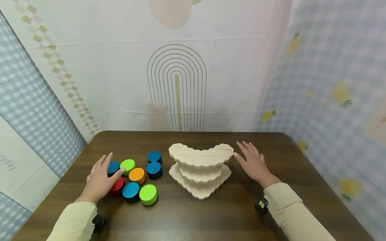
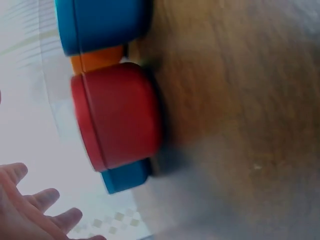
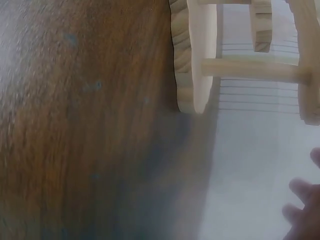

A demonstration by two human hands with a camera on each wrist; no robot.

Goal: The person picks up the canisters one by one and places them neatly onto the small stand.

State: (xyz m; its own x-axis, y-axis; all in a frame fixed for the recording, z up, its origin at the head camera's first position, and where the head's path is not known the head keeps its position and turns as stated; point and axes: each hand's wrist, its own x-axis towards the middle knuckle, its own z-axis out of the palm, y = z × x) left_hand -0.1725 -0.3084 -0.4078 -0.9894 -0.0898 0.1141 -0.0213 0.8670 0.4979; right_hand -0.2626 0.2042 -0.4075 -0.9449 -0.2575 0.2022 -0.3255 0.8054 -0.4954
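Note:
My left hand [image 1: 98, 179], fingers spread, is above the left side of a cluster of short round coloured tins. The red tin [image 1: 118, 186] lies closest to its thumb, and the left blue tin [image 1: 113, 168] is partly behind the hand. In the left wrist view the red tin [image 2: 120, 116] shows large, apart from the fingertips. A pale wooden tiered stand with scalloped edges [image 1: 201, 157] stands at mid-table. Beside its upper right end is my right hand [image 1: 254, 164], fingers extended; from the head view I cannot tell whether they touch. A round post [image 3: 255, 70] joins the tiers.
Two green tins [image 1: 148, 194], an orange tin [image 1: 137, 175] and more blue tins [image 1: 154, 170] lie between my left hand and the stand. The dark wooden table [image 1: 205, 221] ends at a hanging printed cloth [image 1: 120, 83]. Checked cloths hang at both sides.

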